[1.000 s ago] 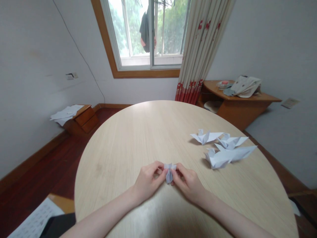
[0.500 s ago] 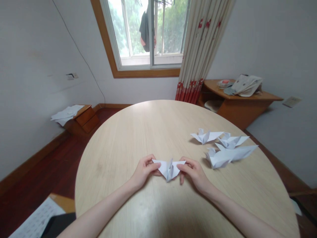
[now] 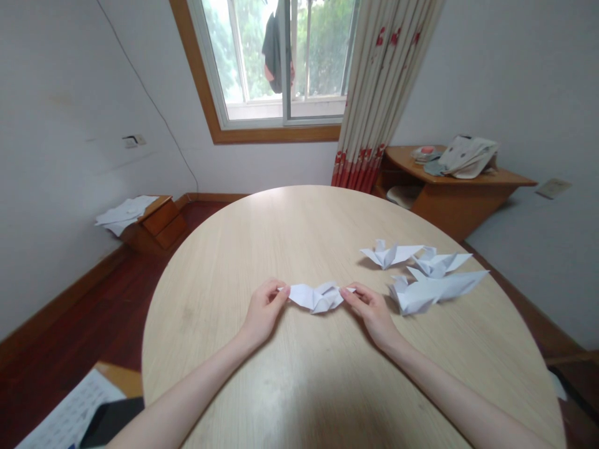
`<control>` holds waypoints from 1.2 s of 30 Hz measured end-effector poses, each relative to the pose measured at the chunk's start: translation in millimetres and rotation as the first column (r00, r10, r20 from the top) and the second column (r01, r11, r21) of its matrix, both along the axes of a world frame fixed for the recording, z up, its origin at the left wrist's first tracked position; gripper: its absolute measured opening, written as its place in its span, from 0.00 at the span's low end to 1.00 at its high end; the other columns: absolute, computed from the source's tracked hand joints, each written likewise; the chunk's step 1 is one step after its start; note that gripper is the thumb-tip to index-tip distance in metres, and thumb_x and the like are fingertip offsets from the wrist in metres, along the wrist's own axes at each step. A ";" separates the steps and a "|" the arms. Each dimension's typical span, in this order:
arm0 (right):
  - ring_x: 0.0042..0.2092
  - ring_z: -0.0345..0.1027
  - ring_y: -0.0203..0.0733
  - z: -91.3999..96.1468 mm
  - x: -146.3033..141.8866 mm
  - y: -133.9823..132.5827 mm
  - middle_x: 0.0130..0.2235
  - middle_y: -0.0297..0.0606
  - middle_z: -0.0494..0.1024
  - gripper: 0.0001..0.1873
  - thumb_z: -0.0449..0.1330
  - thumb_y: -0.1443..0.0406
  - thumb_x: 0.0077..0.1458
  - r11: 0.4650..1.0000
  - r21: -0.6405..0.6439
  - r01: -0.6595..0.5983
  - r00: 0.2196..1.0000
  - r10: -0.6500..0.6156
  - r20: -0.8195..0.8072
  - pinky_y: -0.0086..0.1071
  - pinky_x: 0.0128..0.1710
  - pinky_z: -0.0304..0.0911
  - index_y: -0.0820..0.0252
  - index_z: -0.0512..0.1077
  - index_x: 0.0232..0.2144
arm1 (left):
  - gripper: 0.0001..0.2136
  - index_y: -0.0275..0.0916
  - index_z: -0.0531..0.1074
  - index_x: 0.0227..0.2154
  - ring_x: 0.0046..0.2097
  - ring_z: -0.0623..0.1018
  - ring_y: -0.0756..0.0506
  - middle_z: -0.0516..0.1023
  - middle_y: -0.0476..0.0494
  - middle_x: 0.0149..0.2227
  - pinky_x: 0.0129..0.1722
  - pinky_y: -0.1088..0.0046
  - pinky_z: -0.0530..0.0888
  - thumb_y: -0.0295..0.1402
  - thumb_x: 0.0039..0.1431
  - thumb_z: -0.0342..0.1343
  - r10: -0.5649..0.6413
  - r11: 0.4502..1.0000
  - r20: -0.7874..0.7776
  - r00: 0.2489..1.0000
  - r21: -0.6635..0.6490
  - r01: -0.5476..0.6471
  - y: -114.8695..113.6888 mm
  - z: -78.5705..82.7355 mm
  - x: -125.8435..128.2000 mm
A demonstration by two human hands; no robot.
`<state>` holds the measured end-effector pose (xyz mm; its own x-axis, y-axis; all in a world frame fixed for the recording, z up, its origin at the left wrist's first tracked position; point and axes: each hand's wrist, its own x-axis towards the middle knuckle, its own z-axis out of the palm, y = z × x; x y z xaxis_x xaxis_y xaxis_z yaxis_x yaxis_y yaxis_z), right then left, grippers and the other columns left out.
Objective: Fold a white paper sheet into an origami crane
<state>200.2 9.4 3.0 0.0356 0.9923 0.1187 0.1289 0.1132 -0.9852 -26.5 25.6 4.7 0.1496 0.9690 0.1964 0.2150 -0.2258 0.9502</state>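
Note:
A white folded paper bird point(image 3: 316, 297) is stretched out between my two hands just above the round wooden table point(image 3: 262, 237). My left hand point(image 3: 264, 309) pinches the tip of its left wing. My right hand point(image 3: 369, 307) pinches the tip of its right wing. The wings are spread wide and the body sags in the middle. Both forearms reach in from the near edge of the table.
Three finished white paper birds point(image 3: 423, 274) lie on the table to the right. A low wooden cabinet point(image 3: 154, 221) with papers stands at the left wall. A wooden corner desk point(image 3: 449, 187) with cloth on it stands beyond, beside a curtain point(image 3: 379, 93) and a window.
My hands moved apart and a little away from me, pulling the folded paper from a small bunched shape into a bird with both wings spread wide.

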 end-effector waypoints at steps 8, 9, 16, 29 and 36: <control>0.36 0.66 0.43 -7.6 5.8 4.3 0.31 0.36 0.75 0.15 0.63 0.53 0.47 0.998 0.006 0.070 0.997 -0.070 -0.046 0.33 0.38 0.59 0.59 0.75 0.25 | 0.14 0.37 0.69 0.24 0.37 0.71 0.45 0.70 0.45 0.32 0.38 0.70 0.67 0.37 0.62 0.47 0.081 0.993 -0.228 0.970 0.101 -0.060 6.9 -3.7 -5.5; 0.36 0.66 0.43 -8.6 6.2 4.9 0.31 0.36 0.75 0.15 0.63 0.53 0.47 0.996 0.010 0.088 0.994 -0.087 -0.064 0.33 0.37 0.59 0.59 0.75 0.25 | 0.14 0.37 0.69 0.24 0.38 0.71 0.45 0.70 0.45 0.33 0.40 0.69 0.67 0.36 0.62 0.47 0.096 0.992 -0.253 0.963 0.101 -0.072 7.6 -4.4 -5.9; 0.35 0.64 0.43 -9.6 5.9 8.7 0.29 0.35 0.73 0.14 0.64 0.54 0.44 0.988 0.022 0.156 0.977 -0.151 -0.151 0.33 0.37 0.57 0.58 0.73 0.20 | 0.12 0.38 0.70 0.24 0.43 0.70 0.42 0.72 0.44 0.35 0.46 0.62 0.66 0.33 0.61 0.48 0.156 0.987 -0.405 0.901 0.094 -0.129 11.6 -4.9 -9.4; 0.36 0.64 0.44 -16.4 11.3 9.6 0.31 0.37 0.72 0.16 0.63 0.55 0.44 0.981 0.065 0.180 0.979 -0.173 -0.105 0.36 0.39 0.56 0.57 0.70 0.13 | 0.13 0.38 0.72 0.23 0.48 0.69 0.38 0.73 0.43 0.40 0.48 0.55 0.62 0.33 0.62 0.49 0.182 0.981 -0.566 0.804 0.050 -0.187 11.2 2.3 -13.8; 0.35 0.65 0.44 -8.9 6.2 6.2 0.31 0.38 0.73 0.16 0.62 0.55 0.47 0.989 0.077 0.126 0.991 -0.129 0.040 0.35 0.38 0.58 0.58 0.71 0.16 | 0.09 0.38 0.71 0.29 0.45 0.69 0.39 0.73 0.42 0.39 0.45 0.57 0.64 0.32 0.62 0.49 0.269 0.963 -0.634 0.725 0.202 -0.181 8.2 -0.8 -13.4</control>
